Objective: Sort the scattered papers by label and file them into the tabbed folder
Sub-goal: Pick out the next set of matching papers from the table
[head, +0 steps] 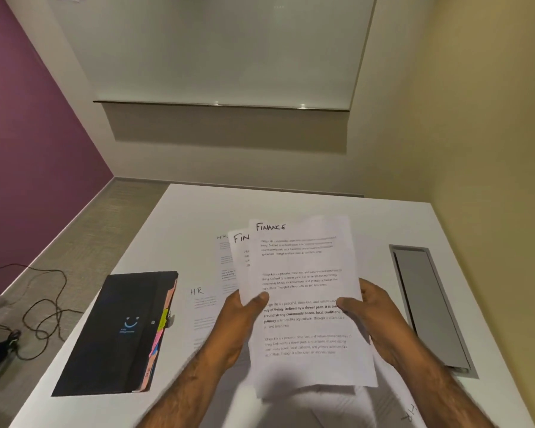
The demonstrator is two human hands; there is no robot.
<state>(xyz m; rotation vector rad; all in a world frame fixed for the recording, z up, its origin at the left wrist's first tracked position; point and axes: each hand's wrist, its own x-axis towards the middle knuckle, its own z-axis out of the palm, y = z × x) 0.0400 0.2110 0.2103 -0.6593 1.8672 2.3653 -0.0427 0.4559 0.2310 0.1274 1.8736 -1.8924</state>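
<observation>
Two Finance papers (303, 273) are being held up to the right of the black folder (118, 329), pinched at the sides by the left hand (238, 316) and the right hand (377, 307), likely to be kept together, while HR papers (203, 307) are lying flat beside the folder.

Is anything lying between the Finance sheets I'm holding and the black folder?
Only an HR sheet lies flat on the table between the Finance sheets and the black folder; nothing upright blocks the way. The folder itself is closed.
</observation>
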